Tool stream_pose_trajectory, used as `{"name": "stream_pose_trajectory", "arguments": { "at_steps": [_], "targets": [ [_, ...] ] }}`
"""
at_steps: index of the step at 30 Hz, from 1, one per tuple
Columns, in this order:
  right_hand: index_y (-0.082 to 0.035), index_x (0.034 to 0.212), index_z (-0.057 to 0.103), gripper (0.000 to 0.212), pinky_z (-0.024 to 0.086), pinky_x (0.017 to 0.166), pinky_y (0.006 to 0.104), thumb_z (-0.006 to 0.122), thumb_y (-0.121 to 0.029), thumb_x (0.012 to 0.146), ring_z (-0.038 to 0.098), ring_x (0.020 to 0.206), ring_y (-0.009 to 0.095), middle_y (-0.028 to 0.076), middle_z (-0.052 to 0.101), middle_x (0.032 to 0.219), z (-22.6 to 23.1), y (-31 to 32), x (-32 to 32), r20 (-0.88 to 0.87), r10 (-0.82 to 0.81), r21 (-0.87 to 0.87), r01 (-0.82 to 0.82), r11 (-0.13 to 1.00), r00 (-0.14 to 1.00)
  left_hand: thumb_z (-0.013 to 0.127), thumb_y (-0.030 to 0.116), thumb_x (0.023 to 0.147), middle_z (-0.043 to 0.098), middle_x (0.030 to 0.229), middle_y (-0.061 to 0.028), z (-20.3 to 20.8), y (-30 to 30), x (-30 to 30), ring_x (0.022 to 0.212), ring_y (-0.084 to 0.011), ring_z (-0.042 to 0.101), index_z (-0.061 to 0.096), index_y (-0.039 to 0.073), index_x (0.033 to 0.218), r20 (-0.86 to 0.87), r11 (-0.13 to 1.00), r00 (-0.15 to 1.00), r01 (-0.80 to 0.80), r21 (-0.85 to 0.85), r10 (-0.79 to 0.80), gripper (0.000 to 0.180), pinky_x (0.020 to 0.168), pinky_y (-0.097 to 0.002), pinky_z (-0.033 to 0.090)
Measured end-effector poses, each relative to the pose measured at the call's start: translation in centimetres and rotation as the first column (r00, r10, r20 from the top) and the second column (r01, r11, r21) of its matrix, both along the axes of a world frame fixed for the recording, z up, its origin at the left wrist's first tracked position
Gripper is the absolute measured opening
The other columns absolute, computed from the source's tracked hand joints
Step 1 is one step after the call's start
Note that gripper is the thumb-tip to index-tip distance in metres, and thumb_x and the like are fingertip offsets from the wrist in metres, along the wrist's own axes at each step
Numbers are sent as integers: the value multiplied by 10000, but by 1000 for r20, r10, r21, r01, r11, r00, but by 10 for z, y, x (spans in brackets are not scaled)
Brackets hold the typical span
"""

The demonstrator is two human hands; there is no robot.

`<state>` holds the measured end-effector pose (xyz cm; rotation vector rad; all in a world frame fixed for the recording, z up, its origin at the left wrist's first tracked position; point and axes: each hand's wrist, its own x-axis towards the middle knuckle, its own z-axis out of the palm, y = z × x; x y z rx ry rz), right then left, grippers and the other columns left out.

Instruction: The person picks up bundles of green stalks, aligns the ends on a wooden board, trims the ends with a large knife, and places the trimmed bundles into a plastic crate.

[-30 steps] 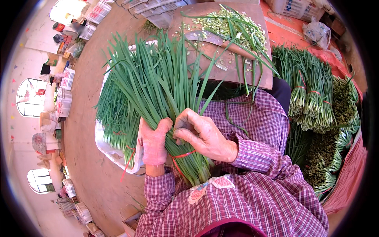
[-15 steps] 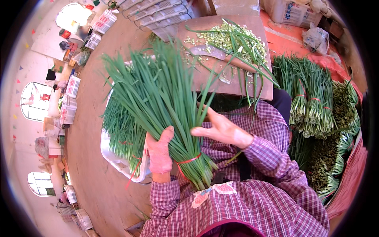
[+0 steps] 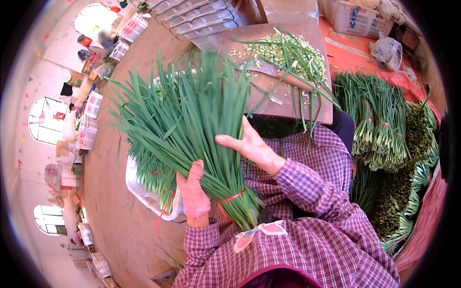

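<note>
A large bundle of garlic chives (image 3: 192, 127) leans across my lap, cut ends toward me and green leaves fanned out ahead. A red tie (image 3: 231, 196) circles it near the stems. My left hand (image 3: 194, 192), in a pinkish glove, grips the bundle's left side, thumb on top. Bare, my right hand (image 3: 259, 150) clasps the right-hand leaves, thumb in front and fingers mostly hidden behind. Beyond the bundle, a knife (image 3: 297, 81) with a wooden handle lies on a board (image 3: 314, 109) among chopped pale stem pieces (image 3: 307, 60) and loose leaves.
Left of my lap stands a white basket (image 3: 144, 200) with more tied chives. Several tied bundles (image 3: 379, 117) are stacked at right, above a long pile of chives (image 3: 391, 206). Grey-white crates (image 3: 206, 19) stand at the back; a plastic bag (image 3: 385, 50) lies on red sheeting (image 3: 348, 45).
My right hand has moved left and closed around the leaves, its thumb now over them. The leaves spread wider to the left. My left hand keeps its grip.
</note>
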<state>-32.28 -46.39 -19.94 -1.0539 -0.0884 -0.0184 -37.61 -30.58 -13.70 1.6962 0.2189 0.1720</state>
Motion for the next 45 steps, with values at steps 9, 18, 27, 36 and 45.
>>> {"name": "stream_pose_trajectory", "arguments": {
  "at_steps": [9, 18, 27, 36, 45],
  "targets": [
    [42, 1481, 118, 1123, 390, 1058, 418, 809, -433, 734, 427, 1296, 349, 270, 382, 1397, 0, 9, -57, 203, 6, -600, 119, 791, 979, 653, 58, 838, 558, 1236, -128, 35, -38, 17, 1125, -225, 557, 394, -29, 1376, 149, 980, 969, 194, 40, -198, 604, 974, -336, 447],
    [-17, 1396, 400, 628, 389, 1059, 370, 661, -284, 891, 502, 1228, 196, 96, 523, 1342, -25, -15, -45, -20, 461, 411, -413, 812, 887, 690, 412, 842, 454, 1395, -185, 18, 78, 23, 1294, -248, 446, 378, -33, 1414, -225, 844, 817, 533, -57, -531, 789, 1056, -371, 381],
    [-10, 1460, 294, 670, 320, 1109, 347, 608, -309, 949, 376, 1335, 194, 115, 430, 1435, -14, -9, -61, -7, 540, 98, -536, 838, 842, 601, 308, 890, 650, 1160, -99, -19, 17, 31, 1043, -211, 628, 589, 17, 1216, -68, 809, 935, 262, -527, -347, 437, 915, -345, 514],
    [16, 1401, 314, 779, 423, 1026, 348, 760, -243, 817, 515, 1183, 215, 153, 508, 1299, 30, 12, 1, -11, 127, 133, -124, 983, 992, 622, 169, 867, 640, 1063, -63, 22, -1, 24, 918, -187, 636, 578, 7, 1178, -4, 910, 995, 87, -406, -97, 354, 844, -319, 519],
    [-14, 1337, 399, 573, 516, 901, 354, 681, -86, 844, 595, 1046, 194, 117, 576, 1181, 21, 15, 3, -100, 210, 512, -131, 849, 973, 635, 311, 888, 594, 1232, -110, 8, 16, 27, 1100, -243, 595, 518, 5, 1294, -37, 941, 993, 95, -325, -113, 522, 966, -376, 479]
  ]
}}
